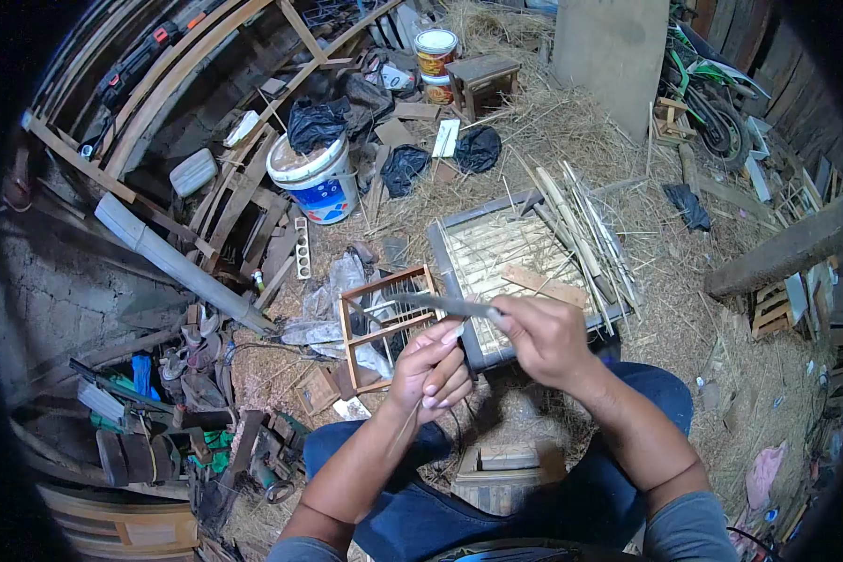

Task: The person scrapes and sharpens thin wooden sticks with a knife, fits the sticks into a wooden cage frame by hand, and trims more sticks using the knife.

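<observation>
My right hand point(545, 342) is closed around the handle of a knife point(445, 304), whose grey blade points left above my other hand. My left hand point(429, 373) pinches a thin strip point(407, 426), probably bamboo, which runs down past the wrist; its upper end is hard to make out near the blade. Just beyond both hands is a low table with a dark rim point(448, 272), strewn with pale slivers. Long split bamboo sticks point(581, 229) lie along its right side. Left of my hands, a small wooden frame point(348, 339) with crossbars leans over plastic sheeting.
A white and blue bucket point(320, 192) stands at the upper left, near black plastic bags point(406, 169). Farther back are a small wooden stool point(482, 75) and stacked paint cans point(436, 56). A wooden post point(787, 239) juts in at right. Straw and shavings cover the floor.
</observation>
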`<control>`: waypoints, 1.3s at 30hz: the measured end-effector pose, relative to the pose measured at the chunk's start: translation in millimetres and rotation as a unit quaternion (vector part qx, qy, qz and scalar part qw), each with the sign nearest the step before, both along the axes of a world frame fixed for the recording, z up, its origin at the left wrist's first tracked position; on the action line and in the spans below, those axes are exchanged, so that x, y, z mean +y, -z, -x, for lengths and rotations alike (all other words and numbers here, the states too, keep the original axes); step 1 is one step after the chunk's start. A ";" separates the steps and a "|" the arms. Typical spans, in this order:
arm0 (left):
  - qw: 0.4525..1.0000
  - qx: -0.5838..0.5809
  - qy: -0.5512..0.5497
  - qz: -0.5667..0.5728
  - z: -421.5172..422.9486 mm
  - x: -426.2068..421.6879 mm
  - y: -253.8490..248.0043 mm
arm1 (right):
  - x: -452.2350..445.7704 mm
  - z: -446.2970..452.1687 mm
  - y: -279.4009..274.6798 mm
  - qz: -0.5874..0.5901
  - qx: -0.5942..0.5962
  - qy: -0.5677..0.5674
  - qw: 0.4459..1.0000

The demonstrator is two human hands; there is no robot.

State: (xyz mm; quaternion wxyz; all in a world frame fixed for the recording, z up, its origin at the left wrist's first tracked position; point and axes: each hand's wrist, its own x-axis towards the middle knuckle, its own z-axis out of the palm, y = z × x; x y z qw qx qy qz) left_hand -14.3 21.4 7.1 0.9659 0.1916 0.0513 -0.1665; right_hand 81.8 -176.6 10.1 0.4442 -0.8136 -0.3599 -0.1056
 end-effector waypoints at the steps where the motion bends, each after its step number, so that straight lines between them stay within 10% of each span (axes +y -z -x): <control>1: 1.000 -0.004 -0.003 0.005 0.8 -0.3 -1.7 | 0.1 -2.6 1.7 -0.001 -0.002 0.001 1.000; 30: 0.994 -0.049 0.002 0.102 4.6 -2.1 -0.1 | -6.5 -11.9 -10.7 -0.037 0.005 0.007 0.999; 35: 0.930 -0.029 -0.031 -0.365 2.8 -8.0 -9.8 | -1.4 1.0 -12.0 -0.042 0.002 -0.039 0.998; 39: 0.907 -0.005 -0.101 -0.408 2.1 -12.7 -8.0 | -0.2 2.9 -15.2 -0.035 -0.001 -0.050 0.998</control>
